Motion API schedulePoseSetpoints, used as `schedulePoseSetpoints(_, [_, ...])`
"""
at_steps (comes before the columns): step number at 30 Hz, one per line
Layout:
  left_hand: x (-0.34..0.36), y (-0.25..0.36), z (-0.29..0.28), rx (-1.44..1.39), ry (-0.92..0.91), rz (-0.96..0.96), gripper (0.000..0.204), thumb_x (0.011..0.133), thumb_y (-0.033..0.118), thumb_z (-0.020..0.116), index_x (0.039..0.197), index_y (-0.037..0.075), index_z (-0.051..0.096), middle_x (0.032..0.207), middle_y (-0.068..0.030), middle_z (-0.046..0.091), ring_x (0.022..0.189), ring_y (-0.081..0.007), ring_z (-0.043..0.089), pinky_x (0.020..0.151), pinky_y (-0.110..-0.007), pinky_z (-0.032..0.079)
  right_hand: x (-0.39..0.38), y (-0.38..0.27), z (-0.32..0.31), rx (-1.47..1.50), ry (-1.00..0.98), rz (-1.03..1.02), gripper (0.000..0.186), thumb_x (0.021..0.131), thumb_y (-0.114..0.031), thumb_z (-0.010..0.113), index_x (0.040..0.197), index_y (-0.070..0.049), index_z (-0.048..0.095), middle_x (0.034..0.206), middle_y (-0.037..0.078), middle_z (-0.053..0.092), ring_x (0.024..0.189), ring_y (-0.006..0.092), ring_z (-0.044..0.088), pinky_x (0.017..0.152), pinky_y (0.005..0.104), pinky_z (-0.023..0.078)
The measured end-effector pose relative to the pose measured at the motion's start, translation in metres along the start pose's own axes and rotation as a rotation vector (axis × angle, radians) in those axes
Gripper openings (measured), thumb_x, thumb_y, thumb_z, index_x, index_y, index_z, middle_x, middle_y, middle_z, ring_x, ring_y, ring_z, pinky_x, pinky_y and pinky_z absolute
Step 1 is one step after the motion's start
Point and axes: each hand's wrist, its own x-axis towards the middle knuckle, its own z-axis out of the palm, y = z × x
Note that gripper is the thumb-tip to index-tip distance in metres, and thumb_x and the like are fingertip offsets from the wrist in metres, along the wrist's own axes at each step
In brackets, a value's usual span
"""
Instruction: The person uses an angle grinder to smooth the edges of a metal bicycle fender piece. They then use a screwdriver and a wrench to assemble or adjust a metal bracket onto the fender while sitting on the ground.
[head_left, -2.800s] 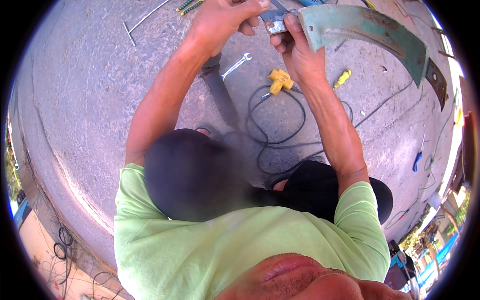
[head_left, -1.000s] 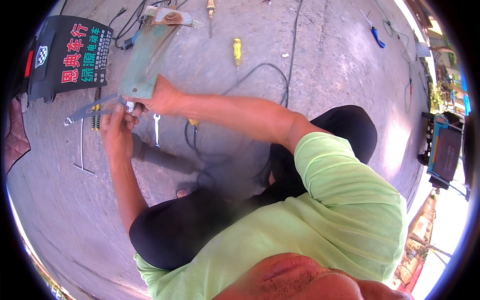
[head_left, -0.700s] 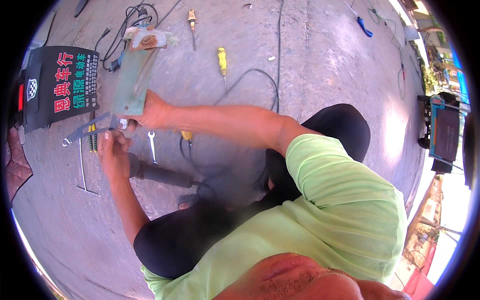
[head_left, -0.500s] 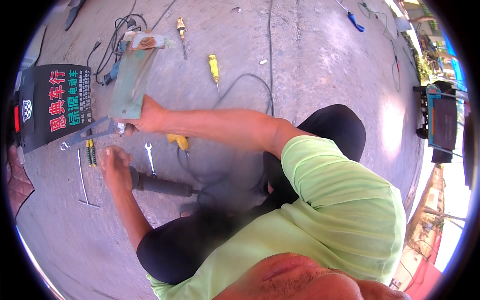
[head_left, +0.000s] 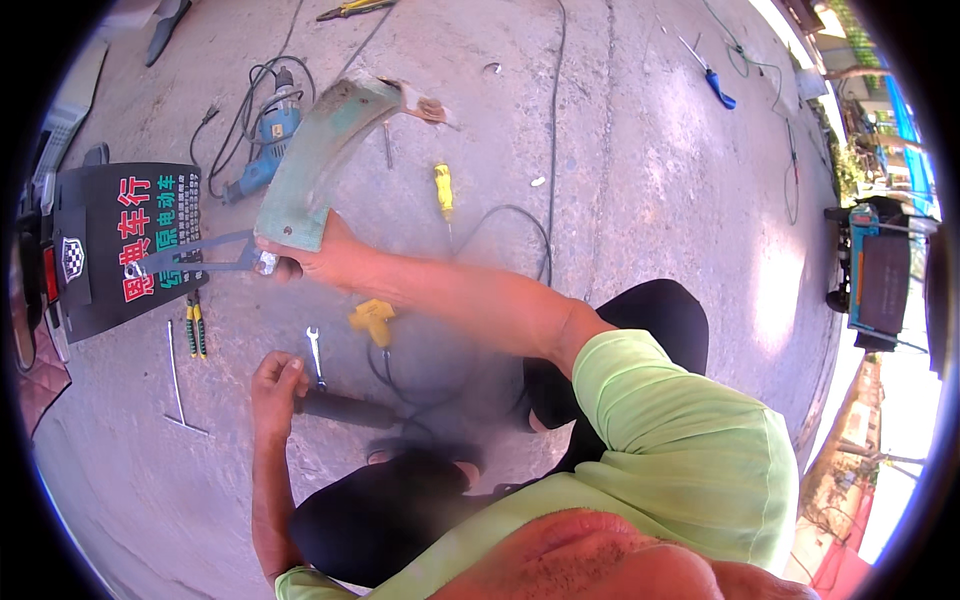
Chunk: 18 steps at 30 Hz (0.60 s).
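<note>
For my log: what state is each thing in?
Green curved piece: held by right hand, one end rusty.
Grey bracket: aloft, attachment unclear.
Left hand: loosely curled, grip unclear.
Blue drill: lying, unheld.
Wrench: lying flat.
Pliers: lying flat.
Yellow screwdriver: lying flat.
T-handled tool: lying flat.

1. On the black flap (head_left: 102, 240) before me I see large red characters (head_left: 133, 192), green ones (head_left: 165, 215) beside them
2. Small white print (head_left: 186, 200) runs alongside
3. A white checkered shield emblem (head_left: 73, 257) too

the plate (head_left: 308, 155) is in the right hand (head_left: 328, 252), right of the drill (head_left: 276, 130).
</note>
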Motion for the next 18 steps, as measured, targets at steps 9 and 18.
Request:
schedulePoseSetpoints(9, [-0.096,0.107,0.037,0.452,-0.187,-0.091,0.023,0.092,0.024,0.070,0.096,0.000,0.069,0.087,-0.0133,0.073,0.082,-0.0212,0.070,0.077,-0.036,0.054,-0.058,-0.166,0.040,-0.017,0.175,0.182,0.021,0.094,-0.023,0.076,0.099,-0.005,0.066,0.081,0.005,0.071,0.059,0.0113,0.063,0.052,0.0248,0.045])
schedulePoseSetpoints(18, [-0.275,0.286,0.064,0.564,-0.213,-0.335,0.036,0.091,0.036,0.067,0.098,0.001,0.072,0.094,-0.0181,0.073,0.088,-0.0319,0.071,0.083,-0.043,0.054,-0.240,-0.418,0.046,-0.037,0.434,0.294,0.014,0.095,-0.017,0.074,0.094,-0.005,0.067,0.085,0.006,0.067,0.071,0.0164,0.064,0.062,0.0314,0.052])
